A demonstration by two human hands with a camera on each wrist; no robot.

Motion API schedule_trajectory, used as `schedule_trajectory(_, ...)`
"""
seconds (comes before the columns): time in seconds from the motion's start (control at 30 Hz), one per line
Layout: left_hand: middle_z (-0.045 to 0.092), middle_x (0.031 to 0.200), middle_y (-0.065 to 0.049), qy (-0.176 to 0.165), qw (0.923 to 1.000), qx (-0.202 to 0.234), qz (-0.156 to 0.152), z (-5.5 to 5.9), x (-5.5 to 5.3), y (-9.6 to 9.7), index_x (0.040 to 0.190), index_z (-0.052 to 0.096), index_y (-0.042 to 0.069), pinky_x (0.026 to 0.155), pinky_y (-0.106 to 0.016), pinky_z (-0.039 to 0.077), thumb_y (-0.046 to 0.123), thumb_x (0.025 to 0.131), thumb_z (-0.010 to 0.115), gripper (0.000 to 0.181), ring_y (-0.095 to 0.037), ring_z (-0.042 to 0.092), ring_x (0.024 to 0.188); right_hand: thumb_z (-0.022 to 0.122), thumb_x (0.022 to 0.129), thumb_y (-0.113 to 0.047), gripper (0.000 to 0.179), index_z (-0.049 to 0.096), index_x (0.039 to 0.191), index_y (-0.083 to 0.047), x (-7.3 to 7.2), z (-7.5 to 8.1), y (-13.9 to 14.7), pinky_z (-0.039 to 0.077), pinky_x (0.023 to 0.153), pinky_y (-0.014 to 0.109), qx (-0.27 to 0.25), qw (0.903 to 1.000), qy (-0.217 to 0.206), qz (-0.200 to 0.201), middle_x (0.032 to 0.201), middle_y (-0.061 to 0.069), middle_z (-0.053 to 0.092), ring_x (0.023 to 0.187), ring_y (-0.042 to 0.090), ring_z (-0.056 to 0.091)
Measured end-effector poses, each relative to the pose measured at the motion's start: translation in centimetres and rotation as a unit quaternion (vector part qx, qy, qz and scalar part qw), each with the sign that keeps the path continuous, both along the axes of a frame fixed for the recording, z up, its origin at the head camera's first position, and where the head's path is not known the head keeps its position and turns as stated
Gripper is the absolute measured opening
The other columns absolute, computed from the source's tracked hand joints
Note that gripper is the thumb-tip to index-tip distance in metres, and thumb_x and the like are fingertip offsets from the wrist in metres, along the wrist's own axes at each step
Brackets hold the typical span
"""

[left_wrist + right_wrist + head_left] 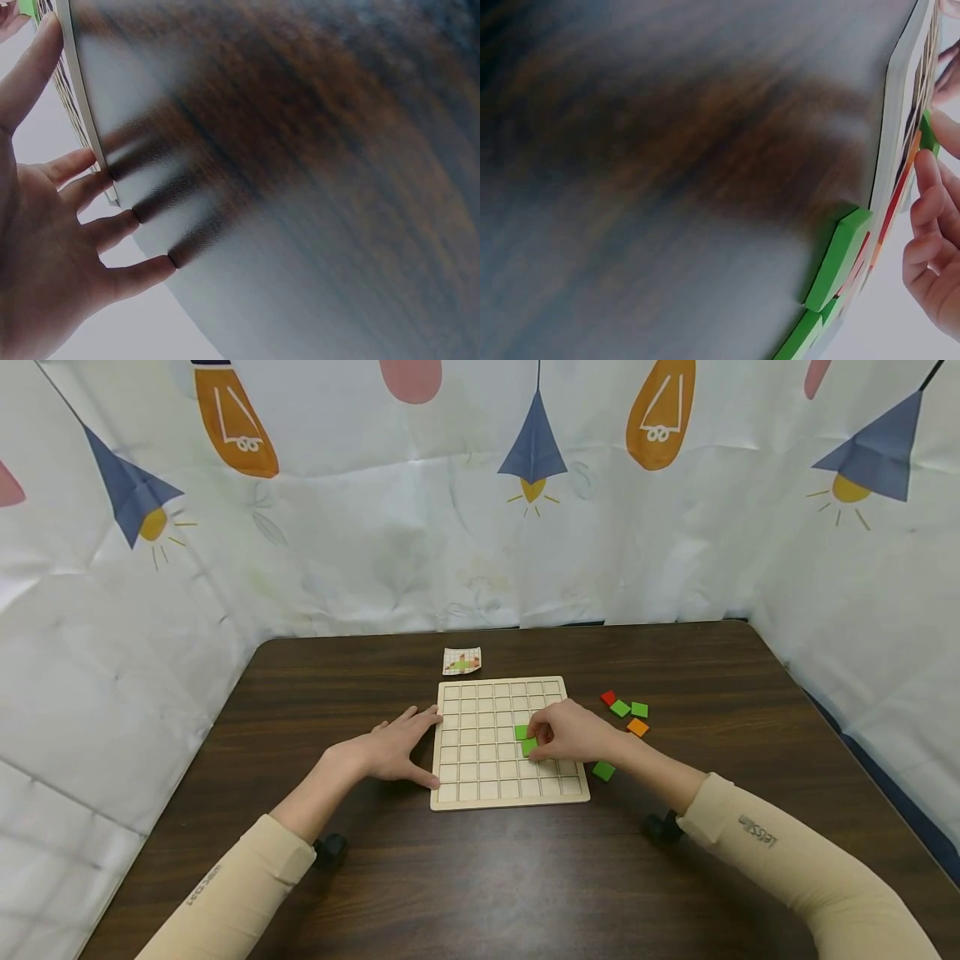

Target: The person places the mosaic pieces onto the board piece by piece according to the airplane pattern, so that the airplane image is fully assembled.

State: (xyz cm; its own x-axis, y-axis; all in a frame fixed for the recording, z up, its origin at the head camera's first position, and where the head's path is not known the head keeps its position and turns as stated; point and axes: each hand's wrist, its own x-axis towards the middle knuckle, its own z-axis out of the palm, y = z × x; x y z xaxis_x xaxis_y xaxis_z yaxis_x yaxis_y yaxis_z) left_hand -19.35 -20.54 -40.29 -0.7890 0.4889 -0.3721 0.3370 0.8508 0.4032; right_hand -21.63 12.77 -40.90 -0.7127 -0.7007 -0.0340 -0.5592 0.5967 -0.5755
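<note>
A pale wooden board [468, 768] with a grid of square cells lies on the table. My right hand [576, 732] is over its right half, pinching a green square tile [528, 747] between thumb and fingers; the right wrist view also shows this green tile [928, 132] at the fingertips. Another green tile [521, 732] sits on the grid just beyond it. My left hand [384, 754] is spread at the board's left edge, thumb and fingertips touching that side. In the right wrist view, a red and orange strip [894, 201] shows along the board, mostly hidden from the head view.
Right of the board lie a red tile [608, 697], an orange tile [637, 727] and several green ones, including a near green tile [603, 771]. A small picture card [461, 661] with a coloured grid pattern lies behind the board. Printed cloth [360, 552] surrounds the dark table [495, 877].
</note>
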Motion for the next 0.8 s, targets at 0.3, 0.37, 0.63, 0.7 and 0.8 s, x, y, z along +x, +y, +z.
schedule_trajectory(0.3,0.009,0.171,-0.012,0.001,1.0000,0.003,0.001,0.1,0.0,0.0,0.164,0.022,0.009,0.114,-0.073,0.012,0.058,0.083,0.081,0.112,-0.038,0.003,0.156,0.087,0.084,-0.020,0.021,0.075,0.097,-0.009,0.3,0.0,-0.7,0.049,0.062,0.027,0.024,0.9995,0.022,-0.004,0.069,-0.010,0.059,0.063,0.007,0.054)
schedule_trajectory(0.37,0.009,0.171,-0.012,0.002,1.0000,0.003,0.001,0.1,0.0,0.0,0.164,0.022,0.009,0.114,-0.073,0.012,0.058,0.083,0.081,0.112,-0.038,0.003,0.156,0.088,0.084,-0.020,0.022,0.075,0.097,-0.009,0.4,0.0,-0.8,0.049,0.062,0.027,0.024,0.9995,0.019,-0.005,0.070,-0.010,0.059,0.063,0.007,0.054)
schedule_trajectory(0.63,0.010,0.171,-0.013,0.001,1.0000,0.000,0.002,0.2,0.0,0.1,0.164,0.022,0.009,0.114,-0.074,0.012,0.058,0.083,0.081,0.112,-0.039,0.003,0.156,0.086,0.085,-0.016,0.021,0.075,0.100,-0.007,0.4,0.2,-0.2,0.051,0.066,0.028,-0.002,1.0000,0.007,0.006,0.074,-0.009,0.063,0.066,0.008,0.056)
schedule_trajectory(0.7,0.010,0.171,-0.013,0.001,1.0000,0.000,0.002,0.2,0.1,0.1,0.164,0.022,0.009,0.114,-0.074,0.012,0.058,0.083,0.081,0.112,-0.039,0.003,0.156,0.085,0.086,-0.014,0.020,0.075,0.100,-0.006,0.3,0.2,0.1,0.051,0.067,0.029,-0.015,0.9999,0.003,0.006,0.075,-0.008,0.064,0.067,0.008,0.058)
schedule_trajectory(0.8,0.010,0.171,-0.013,0.001,1.0000,0.001,0.002,0.2,0.1,0.2,0.164,0.022,0.008,0.113,-0.074,0.012,0.058,0.083,0.081,0.112,-0.039,0.003,0.156,0.083,0.087,-0.012,0.017,0.076,0.101,-0.006,0.2,0.3,0.7,0.052,0.067,0.029,-0.030,0.9995,-0.003,0.001,0.077,-0.008,0.066,0.070,0.009,0.060)
